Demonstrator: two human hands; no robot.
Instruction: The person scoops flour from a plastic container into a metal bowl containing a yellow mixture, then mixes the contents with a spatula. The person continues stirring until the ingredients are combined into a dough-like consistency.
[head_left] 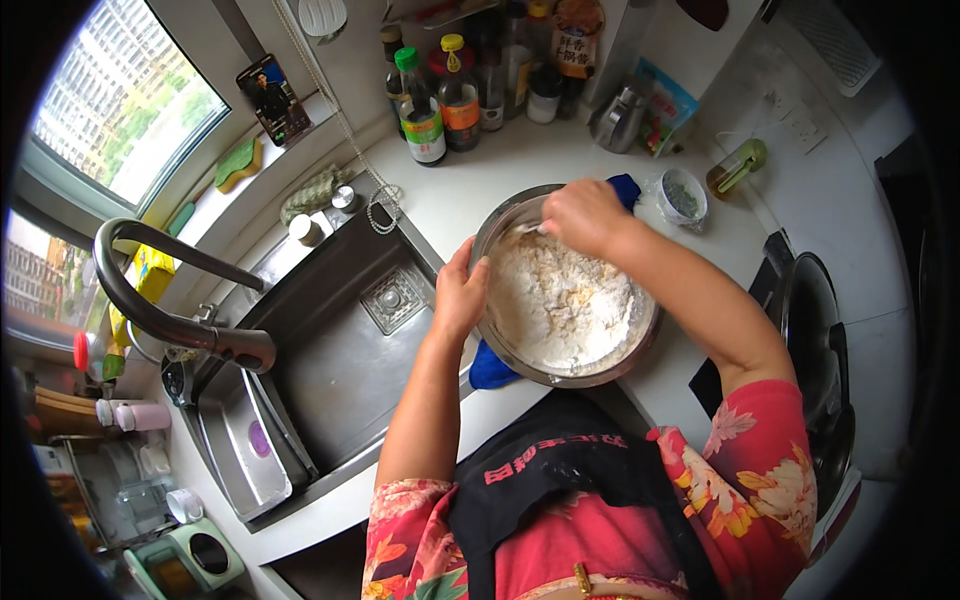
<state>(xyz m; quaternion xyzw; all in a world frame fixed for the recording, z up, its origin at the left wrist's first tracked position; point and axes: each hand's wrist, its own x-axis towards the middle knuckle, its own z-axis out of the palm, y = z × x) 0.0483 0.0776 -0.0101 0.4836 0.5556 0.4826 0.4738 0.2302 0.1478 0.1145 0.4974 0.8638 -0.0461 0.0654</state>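
Note:
A wide metal bowl [567, 380] stands on the counter in front of me, holding white flour [560, 335] with pale yellowish lumps in it. My left hand [463, 290] grips the bowl's left rim, fingers closed against its side. Over the far part of the bowl, my right hand [583, 215] is closed round a light-coloured utensil [528, 228]. That utensil dips toward the flour; its handle is mostly hidden in my fist, so its kind cannot be made out. Blue cloth [490, 366] shows from under the bowl.
Left of the bowl lies a steel sink [345, 345] with a curved faucet [180, 250]. Several sauce bottles [422, 115] line the back. A small wrapped bowl [683, 196] and a steel jug [620, 118] stand behind, to the right. A lidded pan [808, 310] is at far right.

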